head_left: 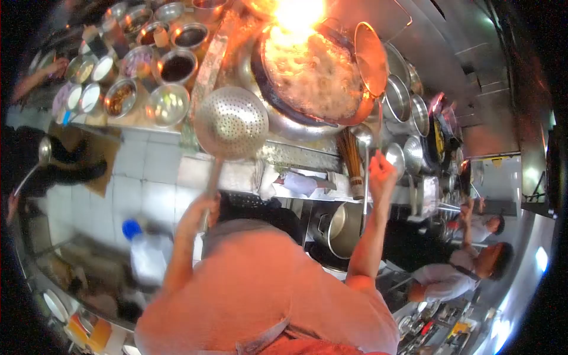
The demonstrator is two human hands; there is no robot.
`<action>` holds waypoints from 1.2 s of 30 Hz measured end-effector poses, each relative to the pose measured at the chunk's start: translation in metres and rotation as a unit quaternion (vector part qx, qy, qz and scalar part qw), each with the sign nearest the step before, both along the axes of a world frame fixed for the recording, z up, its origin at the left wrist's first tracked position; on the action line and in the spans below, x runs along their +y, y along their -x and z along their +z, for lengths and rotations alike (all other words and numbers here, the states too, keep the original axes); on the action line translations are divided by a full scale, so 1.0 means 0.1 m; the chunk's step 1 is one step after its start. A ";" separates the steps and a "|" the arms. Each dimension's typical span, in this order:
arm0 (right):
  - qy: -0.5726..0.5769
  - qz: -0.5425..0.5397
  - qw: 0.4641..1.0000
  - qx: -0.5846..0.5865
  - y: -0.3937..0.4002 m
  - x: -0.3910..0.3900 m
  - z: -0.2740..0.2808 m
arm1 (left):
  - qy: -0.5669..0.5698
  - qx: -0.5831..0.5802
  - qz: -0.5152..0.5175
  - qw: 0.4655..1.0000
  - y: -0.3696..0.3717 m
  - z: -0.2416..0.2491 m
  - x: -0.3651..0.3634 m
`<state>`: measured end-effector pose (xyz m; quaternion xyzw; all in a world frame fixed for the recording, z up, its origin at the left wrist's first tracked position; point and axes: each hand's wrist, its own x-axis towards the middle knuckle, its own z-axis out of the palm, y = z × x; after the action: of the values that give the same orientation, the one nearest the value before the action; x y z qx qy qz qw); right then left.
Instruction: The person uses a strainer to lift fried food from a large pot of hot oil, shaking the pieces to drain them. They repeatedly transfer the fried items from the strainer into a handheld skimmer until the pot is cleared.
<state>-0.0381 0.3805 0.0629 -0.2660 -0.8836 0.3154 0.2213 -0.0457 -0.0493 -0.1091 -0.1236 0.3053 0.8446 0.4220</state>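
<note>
Flame at top blown out to white, strongest light in view; orange glare spills over the wok. Right hand looks reddish, soft, little finger detail. Bright glints on the strainer. Tile floor pale with a sheen; far left dim, details lost. White glare patches at right edge. Heavy fisheye: bent edges, people at right stretched and tipped sideways, fuzzy; black corners, speckled noise
</note>
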 end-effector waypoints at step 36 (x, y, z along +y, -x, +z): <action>0.167 0.154 0.973 0.035 0.23 1.06 -0.53 | 0.565 -0.057 0.130 0.813 -3.19 -2.37 0.31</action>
<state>-0.0613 0.4861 0.0104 -0.1485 -0.8406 0.4978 0.1534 0.2734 -0.0185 -0.3461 -0.4263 0.6853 0.5622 0.1804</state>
